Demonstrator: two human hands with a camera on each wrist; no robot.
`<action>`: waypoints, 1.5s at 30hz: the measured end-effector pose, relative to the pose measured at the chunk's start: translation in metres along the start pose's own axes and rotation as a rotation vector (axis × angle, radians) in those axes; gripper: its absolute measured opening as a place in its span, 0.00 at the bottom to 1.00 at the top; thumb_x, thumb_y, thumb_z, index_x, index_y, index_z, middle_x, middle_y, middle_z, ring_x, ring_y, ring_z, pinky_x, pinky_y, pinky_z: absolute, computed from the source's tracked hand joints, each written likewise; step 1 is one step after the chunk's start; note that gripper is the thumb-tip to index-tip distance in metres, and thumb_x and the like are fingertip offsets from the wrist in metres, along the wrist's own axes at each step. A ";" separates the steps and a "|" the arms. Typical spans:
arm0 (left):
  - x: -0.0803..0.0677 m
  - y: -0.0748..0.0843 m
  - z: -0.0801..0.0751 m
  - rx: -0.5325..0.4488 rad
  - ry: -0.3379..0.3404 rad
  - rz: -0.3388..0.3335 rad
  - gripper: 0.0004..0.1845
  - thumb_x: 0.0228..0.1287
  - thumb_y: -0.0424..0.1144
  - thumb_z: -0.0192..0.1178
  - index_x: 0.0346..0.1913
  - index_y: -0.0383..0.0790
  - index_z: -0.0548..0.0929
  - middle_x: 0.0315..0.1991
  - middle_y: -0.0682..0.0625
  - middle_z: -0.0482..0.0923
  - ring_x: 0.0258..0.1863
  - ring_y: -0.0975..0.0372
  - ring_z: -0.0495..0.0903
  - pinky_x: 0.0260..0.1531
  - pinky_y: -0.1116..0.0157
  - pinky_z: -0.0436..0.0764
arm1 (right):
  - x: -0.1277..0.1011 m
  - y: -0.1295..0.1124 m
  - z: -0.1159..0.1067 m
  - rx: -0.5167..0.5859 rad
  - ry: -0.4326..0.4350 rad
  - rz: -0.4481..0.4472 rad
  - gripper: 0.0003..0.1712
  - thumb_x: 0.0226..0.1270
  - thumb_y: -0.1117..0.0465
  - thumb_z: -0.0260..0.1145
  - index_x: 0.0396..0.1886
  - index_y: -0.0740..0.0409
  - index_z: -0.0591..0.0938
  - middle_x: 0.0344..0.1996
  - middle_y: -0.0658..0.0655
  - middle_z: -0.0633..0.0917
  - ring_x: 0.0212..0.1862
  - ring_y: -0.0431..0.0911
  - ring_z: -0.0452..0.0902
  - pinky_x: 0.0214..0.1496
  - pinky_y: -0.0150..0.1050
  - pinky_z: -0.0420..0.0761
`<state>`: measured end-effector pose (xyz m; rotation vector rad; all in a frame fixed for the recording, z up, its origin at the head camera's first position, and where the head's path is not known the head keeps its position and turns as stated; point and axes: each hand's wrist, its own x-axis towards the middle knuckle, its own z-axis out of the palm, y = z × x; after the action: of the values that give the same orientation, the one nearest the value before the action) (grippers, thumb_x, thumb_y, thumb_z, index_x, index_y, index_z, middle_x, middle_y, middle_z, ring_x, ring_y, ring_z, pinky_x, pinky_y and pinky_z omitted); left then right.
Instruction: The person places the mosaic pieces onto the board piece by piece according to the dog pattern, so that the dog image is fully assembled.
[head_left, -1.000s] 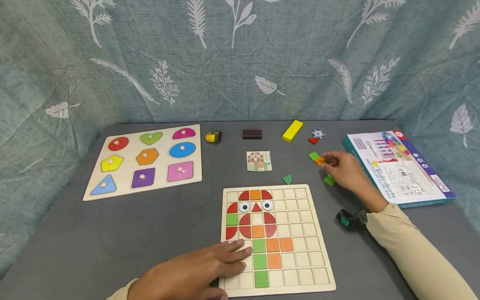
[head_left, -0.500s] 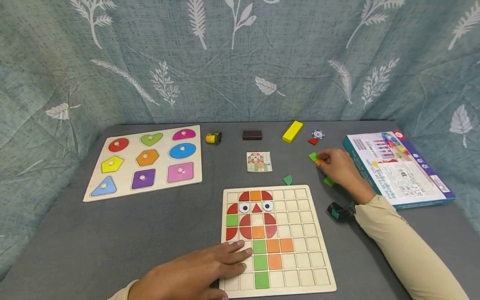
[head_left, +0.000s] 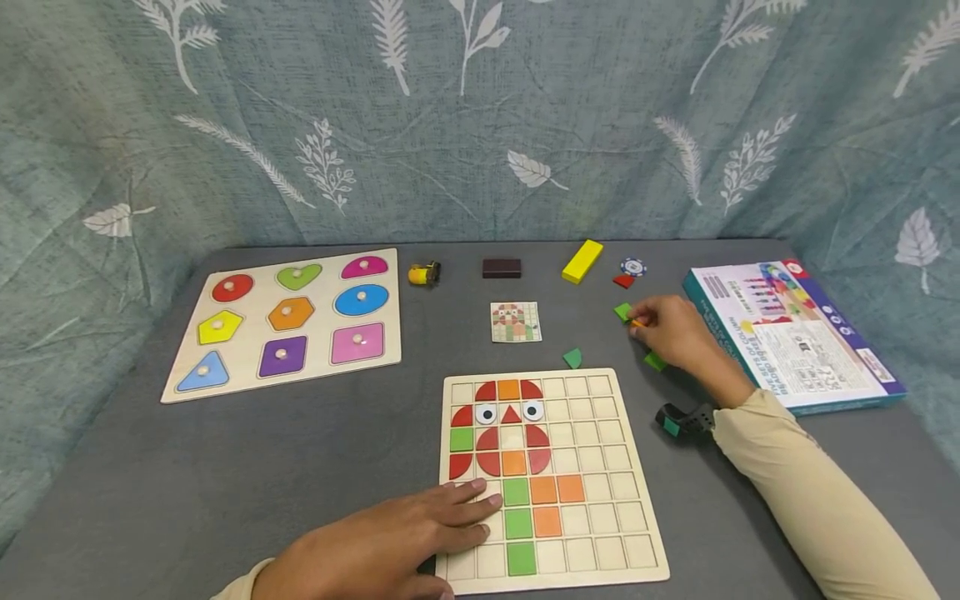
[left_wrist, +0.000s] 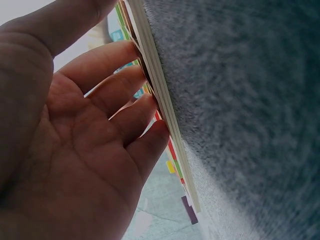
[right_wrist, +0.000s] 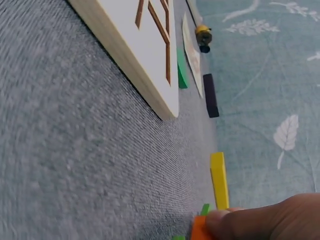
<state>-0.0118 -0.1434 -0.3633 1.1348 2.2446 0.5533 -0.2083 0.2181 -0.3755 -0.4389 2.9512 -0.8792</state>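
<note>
A wooden grid board (head_left: 600,533) lies at the front of the grey table, partly filled with red, orange and green tiles. My left hand (head_left: 390,546) rests flat on its lower left corner, fingers straight; in the left wrist view the fingers (left_wrist: 125,95) press against the board's edge (left_wrist: 165,125). My right hand (head_left: 675,333) is to the right of the board and pinches a small orange tile (head_left: 636,323), also seen at the fingertips as an orange tile (right_wrist: 201,229). Green tiles (head_left: 622,312) (head_left: 654,362) lie beside that hand.
A shape puzzle board (head_left: 288,321) lies at the left. A pattern card (head_left: 515,322), a green piece (head_left: 573,358), a yellow block (head_left: 582,261), a dark block (head_left: 502,268), a yellow toy (head_left: 423,273), a chip (head_left: 633,267) and a box (head_left: 795,333) lie around.
My right hand has drawn slightly left and closed over the orange tile. My left hand has stayed on the board.
</note>
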 end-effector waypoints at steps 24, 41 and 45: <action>0.000 0.001 0.000 0.000 -0.003 -0.002 0.32 0.63 0.46 0.66 0.69 0.49 0.71 0.73 0.59 0.57 0.73 0.58 0.54 0.59 0.58 0.72 | -0.058 -0.059 -0.014 0.112 -0.178 -0.330 0.08 0.63 0.72 0.67 0.40 0.60 0.87 0.33 0.48 0.83 0.34 0.41 0.75 0.37 0.37 0.78; 0.001 0.000 -0.001 0.007 0.012 -0.009 0.32 0.63 0.50 0.65 0.69 0.52 0.71 0.73 0.61 0.57 0.73 0.58 0.54 0.58 0.59 0.72 | -0.100 -0.086 0.023 0.335 -0.692 -0.460 0.13 0.61 0.73 0.67 0.38 0.51 0.87 0.32 0.40 0.81 0.33 0.34 0.74 0.36 0.31 0.79; 0.000 0.000 -0.001 0.016 0.008 -0.007 0.31 0.62 0.49 0.66 0.69 0.51 0.72 0.73 0.60 0.58 0.73 0.58 0.55 0.59 0.59 0.72 | -0.105 -0.088 0.028 0.320 -0.724 -0.479 0.14 0.59 0.74 0.68 0.37 0.50 0.86 0.31 0.40 0.80 0.31 0.32 0.72 0.33 0.29 0.77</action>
<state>-0.0122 -0.1431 -0.3624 1.1339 2.2630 0.5386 -0.0823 0.1620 -0.3565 -1.1718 2.0349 -0.9382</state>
